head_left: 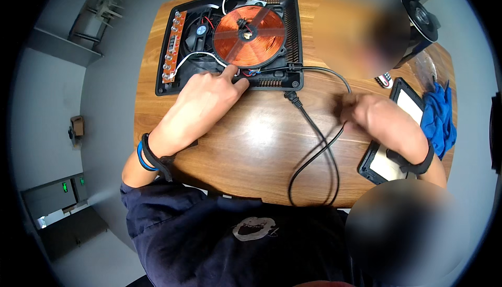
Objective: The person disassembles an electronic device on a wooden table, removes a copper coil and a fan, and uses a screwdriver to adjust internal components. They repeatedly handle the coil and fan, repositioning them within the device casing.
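An opened induction cooker base (297, 36) lies on the table, its copper coil (251, 52) and an orange circuit strip with buttons (174, 46) exposed. My left hand (209, 93) reaches over the near rim, with index finger and thumb at the coil's near edge beside small wires. The other fingers are curled, and what lies under them is hidden. To the right, my right hand (371, 114) is closed around the black power cord (334, 139), its fingertips smeared by motion. The cord leaves the base's right side and loops near the table's front, its plug (293, 98) beside the base.
At the right lie a black-framed panel (374, 162), partly under my right forearm, and a blue cloth (439, 117). A small white remote-like object (385, 80) and a dark cylindrical appliance (421, 23) are at the far right. Blurred patches hide parts of the view.
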Action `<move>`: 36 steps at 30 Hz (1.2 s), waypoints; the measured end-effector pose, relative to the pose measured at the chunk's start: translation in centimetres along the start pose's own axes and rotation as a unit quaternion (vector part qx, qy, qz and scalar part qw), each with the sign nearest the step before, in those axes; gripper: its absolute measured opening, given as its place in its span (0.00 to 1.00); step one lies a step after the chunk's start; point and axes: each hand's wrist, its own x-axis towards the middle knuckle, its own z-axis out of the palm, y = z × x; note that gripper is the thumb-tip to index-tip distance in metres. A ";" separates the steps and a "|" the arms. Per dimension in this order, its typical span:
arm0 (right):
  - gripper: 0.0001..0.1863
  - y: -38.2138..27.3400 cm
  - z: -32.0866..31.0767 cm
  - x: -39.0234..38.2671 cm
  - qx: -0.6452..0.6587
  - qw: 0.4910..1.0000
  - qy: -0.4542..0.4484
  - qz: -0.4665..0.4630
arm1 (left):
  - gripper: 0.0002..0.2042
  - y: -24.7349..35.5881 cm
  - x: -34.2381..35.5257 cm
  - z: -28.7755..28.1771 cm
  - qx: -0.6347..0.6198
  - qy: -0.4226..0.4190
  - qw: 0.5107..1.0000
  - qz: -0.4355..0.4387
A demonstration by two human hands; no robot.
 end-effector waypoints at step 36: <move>0.18 4.4 -0.7 1.5 -0.169 0.971 0.121 0.120 | 0.20 -0.8 -0.3 -1.6 -0.037 -0.029 0.997 0.057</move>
